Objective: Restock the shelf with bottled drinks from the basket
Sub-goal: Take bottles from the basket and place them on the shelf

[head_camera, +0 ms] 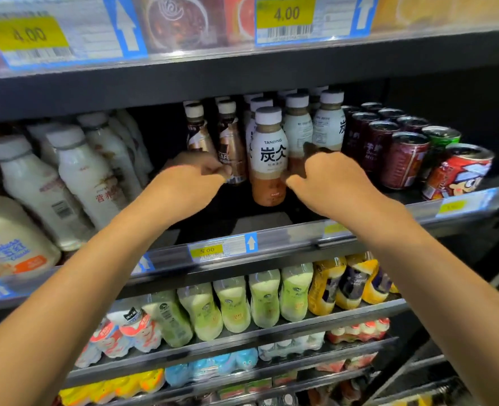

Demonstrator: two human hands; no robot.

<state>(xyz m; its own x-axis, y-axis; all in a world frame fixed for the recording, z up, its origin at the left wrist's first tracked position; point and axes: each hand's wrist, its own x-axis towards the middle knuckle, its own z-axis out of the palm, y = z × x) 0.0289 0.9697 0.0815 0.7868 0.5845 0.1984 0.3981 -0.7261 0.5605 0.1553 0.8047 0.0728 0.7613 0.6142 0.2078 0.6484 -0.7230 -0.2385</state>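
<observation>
- Right hand (327, 178): fingers curled beside the second Tanbing bottle (298, 133); blur hides whether they grip it.
- Left hand (195, 178): fingers curled, tips at the café bottle (231, 150); whether they pinch it cannot be told.
- The front Tanbing bottle (268, 159) stands upright between the hands, set back from the shelf (289, 234) rim.
- Best to draw each row forward with labels outward, keeping clear of the cans (403, 159); the basket is out of view.
</observation>
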